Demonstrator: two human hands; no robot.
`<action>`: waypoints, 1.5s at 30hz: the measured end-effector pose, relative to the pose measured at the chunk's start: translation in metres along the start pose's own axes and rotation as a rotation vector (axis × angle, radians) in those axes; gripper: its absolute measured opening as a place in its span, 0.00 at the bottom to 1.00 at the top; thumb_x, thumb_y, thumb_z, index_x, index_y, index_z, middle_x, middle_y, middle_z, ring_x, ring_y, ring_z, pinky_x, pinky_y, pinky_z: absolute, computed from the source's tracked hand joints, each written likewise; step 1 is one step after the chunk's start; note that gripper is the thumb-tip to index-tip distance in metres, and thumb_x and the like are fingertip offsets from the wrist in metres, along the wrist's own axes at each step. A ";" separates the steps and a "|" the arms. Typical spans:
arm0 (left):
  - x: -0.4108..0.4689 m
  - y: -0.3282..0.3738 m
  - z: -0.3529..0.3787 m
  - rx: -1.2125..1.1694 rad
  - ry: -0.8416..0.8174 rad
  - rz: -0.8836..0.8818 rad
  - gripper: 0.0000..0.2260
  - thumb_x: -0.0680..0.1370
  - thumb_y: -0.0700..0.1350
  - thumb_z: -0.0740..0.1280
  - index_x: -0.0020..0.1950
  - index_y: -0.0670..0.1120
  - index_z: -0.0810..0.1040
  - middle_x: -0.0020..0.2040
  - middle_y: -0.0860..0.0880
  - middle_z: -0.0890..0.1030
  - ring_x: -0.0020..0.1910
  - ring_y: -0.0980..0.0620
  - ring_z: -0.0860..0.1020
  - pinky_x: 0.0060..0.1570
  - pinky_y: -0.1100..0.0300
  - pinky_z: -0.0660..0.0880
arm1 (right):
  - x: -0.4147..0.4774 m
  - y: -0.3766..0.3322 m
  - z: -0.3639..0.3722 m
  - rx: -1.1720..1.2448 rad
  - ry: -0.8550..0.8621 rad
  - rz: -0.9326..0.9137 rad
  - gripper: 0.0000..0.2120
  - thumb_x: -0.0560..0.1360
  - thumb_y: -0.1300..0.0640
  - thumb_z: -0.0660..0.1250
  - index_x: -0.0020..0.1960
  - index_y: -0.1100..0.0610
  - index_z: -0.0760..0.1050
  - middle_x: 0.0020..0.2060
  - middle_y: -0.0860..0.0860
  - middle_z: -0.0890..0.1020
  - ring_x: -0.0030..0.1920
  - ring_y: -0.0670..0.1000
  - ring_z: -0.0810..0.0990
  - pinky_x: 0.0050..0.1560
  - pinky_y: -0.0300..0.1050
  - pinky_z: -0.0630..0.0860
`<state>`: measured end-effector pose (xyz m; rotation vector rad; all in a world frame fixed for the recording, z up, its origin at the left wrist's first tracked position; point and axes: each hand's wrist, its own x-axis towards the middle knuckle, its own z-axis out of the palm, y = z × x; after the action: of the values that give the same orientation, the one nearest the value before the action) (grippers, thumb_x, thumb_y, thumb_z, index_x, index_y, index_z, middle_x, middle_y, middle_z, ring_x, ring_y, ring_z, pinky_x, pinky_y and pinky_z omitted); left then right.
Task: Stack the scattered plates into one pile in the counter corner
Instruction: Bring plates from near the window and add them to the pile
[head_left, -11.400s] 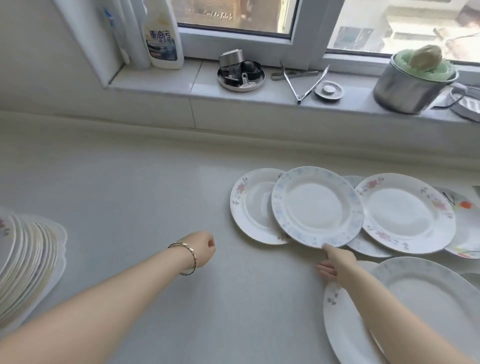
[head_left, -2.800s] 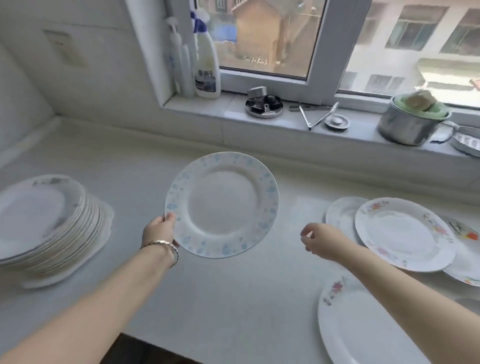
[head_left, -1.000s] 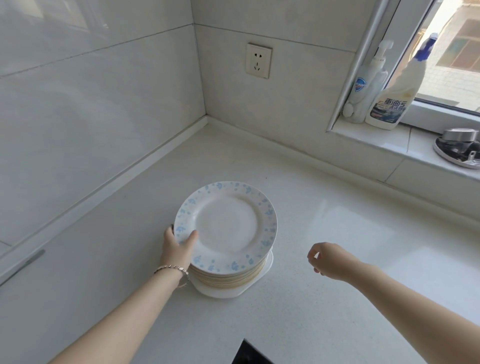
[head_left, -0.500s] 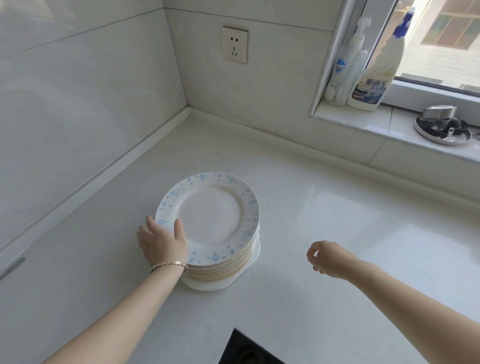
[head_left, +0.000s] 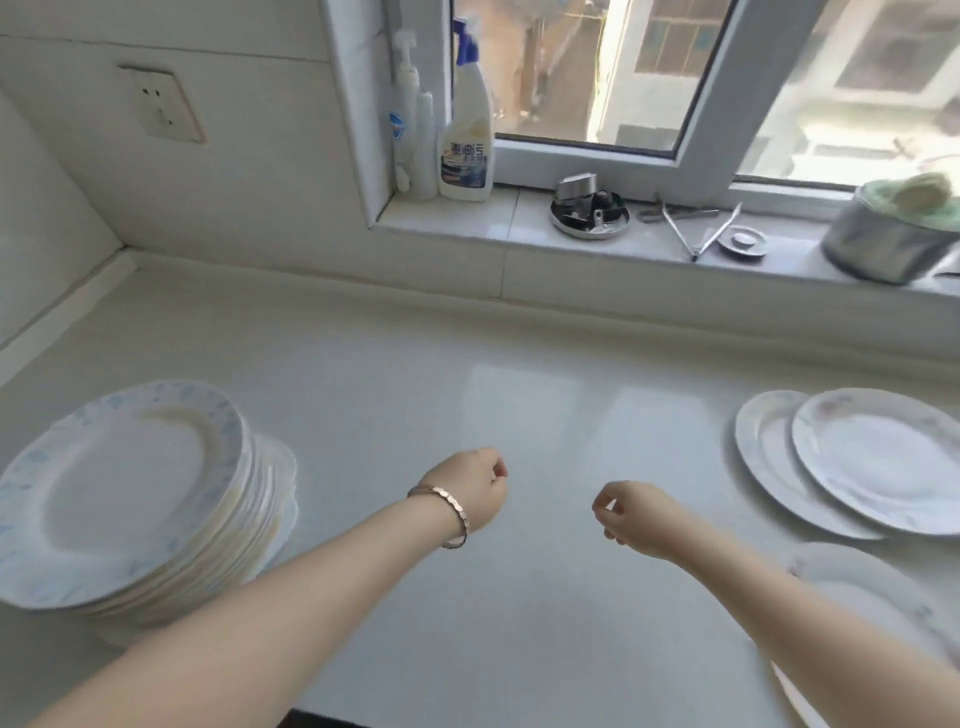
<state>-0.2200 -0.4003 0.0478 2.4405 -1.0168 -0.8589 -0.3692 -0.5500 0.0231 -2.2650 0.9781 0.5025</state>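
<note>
A tall pile of plates (head_left: 130, 499) stands at the left on the white counter (head_left: 467, 395), topped by a blue-flowered plate. Two overlapping flowered plates (head_left: 878, 462) lie flat at the right, and a larger white plate (head_left: 862, 587) lies nearer me, partly under my right forearm. My left hand (head_left: 470, 488), with a bracelet at the wrist, hovers over the middle of the counter, fingers curled, holding nothing. My right hand (head_left: 631, 517) hovers beside it, fingers loosely curled and empty, left of the loose plates.
The window sill behind holds two cleaner bottles (head_left: 465, 130), a small metal dish (head_left: 589, 215), tongs (head_left: 696, 234) and a steel pot (head_left: 888, 239). A wall socket (head_left: 161, 106) is on the tiled wall at the left. The counter's front edge runs along the bottom.
My left hand has let go of the blue-flowered plate, which now tops the pile, and has swung right over the counter. The view has turned right, bringing the loose plates into sight.
</note>
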 end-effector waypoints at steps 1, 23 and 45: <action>0.010 0.019 0.016 0.001 -0.047 -0.005 0.11 0.78 0.43 0.56 0.56 0.44 0.75 0.52 0.45 0.82 0.49 0.44 0.79 0.51 0.57 0.75 | -0.007 0.023 -0.009 0.014 0.019 0.015 0.06 0.76 0.55 0.58 0.45 0.49 0.73 0.37 0.46 0.79 0.41 0.51 0.80 0.43 0.42 0.74; 0.044 0.151 0.157 0.145 -0.135 -0.211 0.08 0.76 0.41 0.57 0.39 0.48 0.72 0.38 0.49 0.80 0.41 0.46 0.79 0.47 0.56 0.78 | -0.037 0.347 -0.058 0.147 0.024 0.447 0.18 0.67 0.43 0.71 0.42 0.56 0.69 0.47 0.53 0.79 0.47 0.54 0.78 0.40 0.42 0.71; -0.061 -0.050 0.036 -0.417 0.332 -0.610 0.12 0.77 0.37 0.60 0.34 0.45 0.72 0.29 0.48 0.79 0.30 0.48 0.78 0.34 0.61 0.71 | -0.024 0.027 -0.077 0.836 0.238 -0.190 0.04 0.69 0.57 0.73 0.38 0.56 0.79 0.32 0.53 0.81 0.24 0.44 0.79 0.26 0.35 0.75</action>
<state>-0.2525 -0.3253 0.0186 2.4132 0.0428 -0.7037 -0.3979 -0.6035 0.0833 -1.6350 0.8521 -0.2424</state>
